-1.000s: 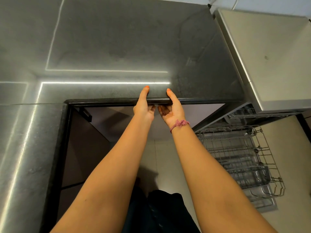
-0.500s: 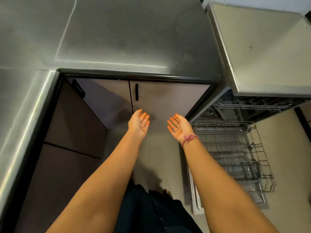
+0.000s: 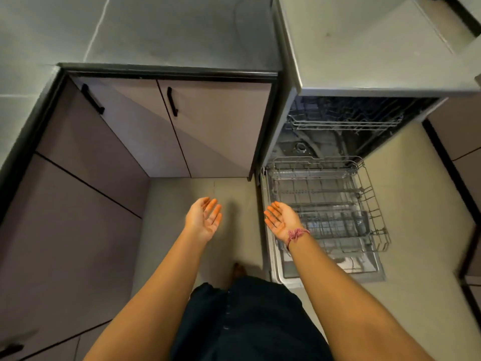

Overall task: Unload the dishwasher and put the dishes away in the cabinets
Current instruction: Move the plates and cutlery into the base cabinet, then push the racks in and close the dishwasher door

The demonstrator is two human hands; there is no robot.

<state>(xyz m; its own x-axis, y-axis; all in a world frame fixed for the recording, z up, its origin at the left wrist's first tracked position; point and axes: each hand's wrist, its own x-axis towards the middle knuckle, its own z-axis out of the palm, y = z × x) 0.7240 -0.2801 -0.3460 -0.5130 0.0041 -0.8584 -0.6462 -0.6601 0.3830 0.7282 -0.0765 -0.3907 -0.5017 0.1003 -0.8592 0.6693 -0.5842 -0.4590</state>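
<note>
Now, hands: the left hand (image 3: 203, 220) and right hand (image 3: 280, 220) hover palm-up above the floor (image 3: 182, 201), fingers straight and relaxed, holding nothing.
Dishwasher: the dishwasher (image 3: 338, 142) stands to the right with its door (image 3: 330, 269) folded down flat.
Lower rack: the lower rack (image 3: 328, 201) is pulled out over the door, just beside the right hand; I see no dishes in it, though its cutlery basket is too dim to judge.
Upper rack: the upper rack (image 3: 343, 121) sits inside, in shadow; contents cannot be told.
Cabinets: the base cabinet doors (image 3: 182, 126) ahead are closed, black handles (image 3: 172, 101) untouched.
Desk: the grey desk (image 3: 169, 32) runs above them.
Progress: likely near the end of unloading.
Risk: the open door and rack jut low into the walkway beside the legs; a careless step could catch a shin or tip the rack, and a dim leftover item could be missed.
</note>
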